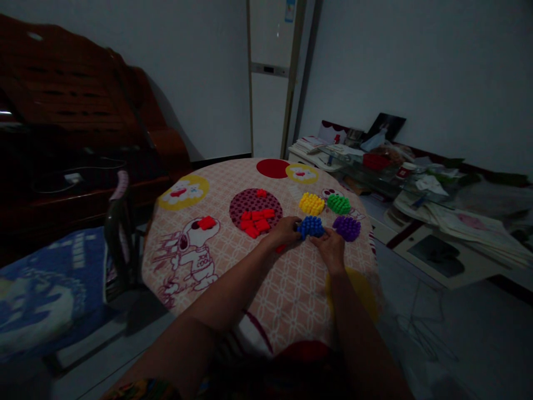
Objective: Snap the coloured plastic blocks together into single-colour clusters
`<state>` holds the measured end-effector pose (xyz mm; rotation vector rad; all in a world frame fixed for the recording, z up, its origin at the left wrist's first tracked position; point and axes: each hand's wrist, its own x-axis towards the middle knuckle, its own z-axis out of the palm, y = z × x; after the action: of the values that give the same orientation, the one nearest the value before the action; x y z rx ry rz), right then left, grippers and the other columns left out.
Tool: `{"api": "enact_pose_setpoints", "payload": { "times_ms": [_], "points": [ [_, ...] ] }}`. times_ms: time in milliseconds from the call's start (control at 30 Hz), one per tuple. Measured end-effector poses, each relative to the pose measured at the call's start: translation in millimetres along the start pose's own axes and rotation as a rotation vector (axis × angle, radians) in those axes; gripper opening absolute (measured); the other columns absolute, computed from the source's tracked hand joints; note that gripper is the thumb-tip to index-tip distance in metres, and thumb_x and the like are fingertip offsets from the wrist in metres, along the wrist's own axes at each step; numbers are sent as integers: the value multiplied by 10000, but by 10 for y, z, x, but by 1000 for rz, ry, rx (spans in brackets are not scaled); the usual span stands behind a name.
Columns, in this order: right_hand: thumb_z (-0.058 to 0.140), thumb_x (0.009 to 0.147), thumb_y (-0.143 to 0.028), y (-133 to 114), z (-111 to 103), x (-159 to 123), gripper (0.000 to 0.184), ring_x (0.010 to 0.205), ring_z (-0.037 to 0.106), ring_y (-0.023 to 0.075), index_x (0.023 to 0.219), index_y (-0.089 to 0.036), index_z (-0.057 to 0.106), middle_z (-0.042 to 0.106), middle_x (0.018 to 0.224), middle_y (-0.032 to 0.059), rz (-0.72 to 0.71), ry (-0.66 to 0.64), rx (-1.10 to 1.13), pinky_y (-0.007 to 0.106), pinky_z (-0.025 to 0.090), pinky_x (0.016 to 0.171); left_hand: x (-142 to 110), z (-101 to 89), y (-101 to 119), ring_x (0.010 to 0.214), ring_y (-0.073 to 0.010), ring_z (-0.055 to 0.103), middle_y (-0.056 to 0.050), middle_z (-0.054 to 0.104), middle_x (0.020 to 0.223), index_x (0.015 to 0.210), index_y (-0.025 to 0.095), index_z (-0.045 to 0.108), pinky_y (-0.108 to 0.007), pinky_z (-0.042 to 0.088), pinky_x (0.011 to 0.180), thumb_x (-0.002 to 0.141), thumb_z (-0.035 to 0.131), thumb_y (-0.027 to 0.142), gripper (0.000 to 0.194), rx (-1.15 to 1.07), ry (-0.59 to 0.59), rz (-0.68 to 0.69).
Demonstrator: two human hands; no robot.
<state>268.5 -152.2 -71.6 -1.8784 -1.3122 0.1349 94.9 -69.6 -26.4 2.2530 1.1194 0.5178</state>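
Observation:
A cluster of blue knobbed plastic blocks (311,226) rests on the round table between my two hands. My left hand (288,230) grips its left side with curled fingers. On its near right side, my right hand (332,248) presses with thumb and fingers. Close behind lie similar clusters of yellow blocks (312,204) and green blocks (338,204), with purple blocks (347,228) just to the right. Several loose red blocks (256,222) form a pile left of my hands. Single red pieces lie farther back, at the left and partly hidden under my left wrist.
A patterned cloth covers the table (287,300). At the left stand a chair with a blue cover (54,294) and a wooden bench (83,94). Along the right wall, a low cabinet (433,255) carries papers, bags and a paper cup (405,170). A tall white unit (270,111) stands behind.

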Motion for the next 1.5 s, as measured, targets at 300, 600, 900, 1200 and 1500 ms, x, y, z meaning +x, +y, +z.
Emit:
{"api": "enact_pose_setpoints", "payload": {
  "times_ms": [300, 600, 900, 1200, 1500],
  "points": [
    [728, 732, -428, 28, 3, -28, 449, 722, 682, 228, 1113, -191, 724, 753, 787, 42, 0, -15, 37, 325, 487, 709, -76, 23, 46, 770, -139, 662, -2, 731, 878, 1052, 152, 659, -229, 501, 713, 675, 694, 114, 381, -167, 106, 6],
    [732, 742, -430, 30, -3, -30, 492, 737, 688, 236, 1155, -164, 723, 755, 797, 61, -7, 10, 69, 334, 501, 727, -104, 255, 63, 893, -180, 612, -55, 679, 1017, 1026, 180, 605, -294, 494, 822, 693, 654, 104, 345, -56, 256, 144],
    [684, 793, -433, 61, 30, -31, 430, 750, 693, 230, 1123, -162, 736, 751, 791, 61, -12, 27, 121, 336, 513, 755, -108, 313, 16, 1174, -259, 607, -149, 539, 1365, 1477, 173, 388, -350, 502, 991, 686, 760, 155, 875, -23, 229, 88],
    [693, 771, -467, 26, 17, -16, 409, 707, 665, 222, 1047, -173, 755, 734, 749, 51, -20, 41, 86, 321, 496, 701, -42, 363, 32, 1193, -260, 608, -114, 586, 1303, 1421, 213, 452, -391, 495, 1024, 736, 739, 155, 746, -11, 198, 98],
    [706, 749, -428, 44, 11, -27, 474, 766, 692, 239, 1129, -146, 734, 747, 784, 71, 1, 47, 118, 348, 520, 765, -66, 324, 24, 1242, -284, 586, -142, 574, 1350, 1453, 181, 442, -396, 473, 1069, 675, 811, 158, 861, -55, 198, 95]
  ]
}}
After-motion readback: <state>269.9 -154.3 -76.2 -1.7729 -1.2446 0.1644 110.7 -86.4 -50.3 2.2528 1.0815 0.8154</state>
